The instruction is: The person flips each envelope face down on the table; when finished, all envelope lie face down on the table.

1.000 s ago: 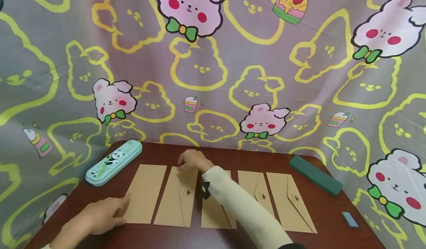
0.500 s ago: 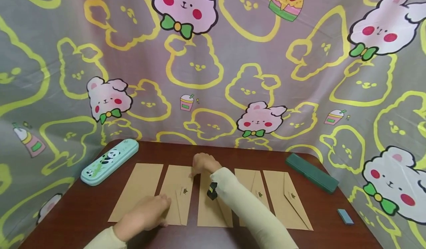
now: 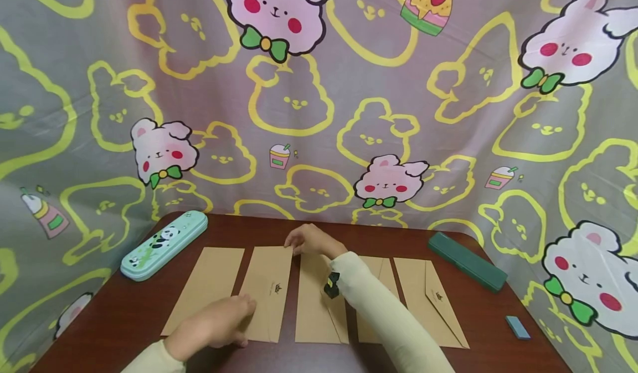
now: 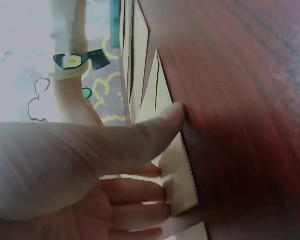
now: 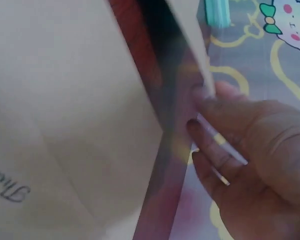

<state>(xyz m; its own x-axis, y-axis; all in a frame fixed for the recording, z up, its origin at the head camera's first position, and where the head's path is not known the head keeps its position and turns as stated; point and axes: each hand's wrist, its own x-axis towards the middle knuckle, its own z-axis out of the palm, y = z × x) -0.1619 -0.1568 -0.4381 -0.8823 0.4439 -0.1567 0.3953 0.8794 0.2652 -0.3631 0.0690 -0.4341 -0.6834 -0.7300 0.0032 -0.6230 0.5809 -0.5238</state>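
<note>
Several brown paper envelopes lie in a row on the dark red-brown table. With thumb and forefinger my right hand (image 3: 316, 241) pinches the far right corner of the second envelope from the left (image 3: 266, 290); in the right wrist view that envelope's edge (image 5: 204, 62) rises off the table. My left hand (image 3: 214, 323) rests at the near left part of the same envelope, fingers extended over it, thumb (image 4: 160, 127) at its near edge. The third envelope (image 3: 314, 312), partly under my right forearm in the head view, shows printed script in the right wrist view.
The first envelope (image 3: 214, 279) lies left of it, and the rightmost envelope (image 3: 428, 301) lies past my right sleeve. A mint panda pencil case (image 3: 164, 245) stands back left. At the right are a dark green case (image 3: 467, 262) and a small blue block (image 3: 518, 327).
My left hand has moved right from the first envelope onto the second. My right hand has shifted right to the second envelope's far corner and pinched it, and that edge has lifted.
</note>
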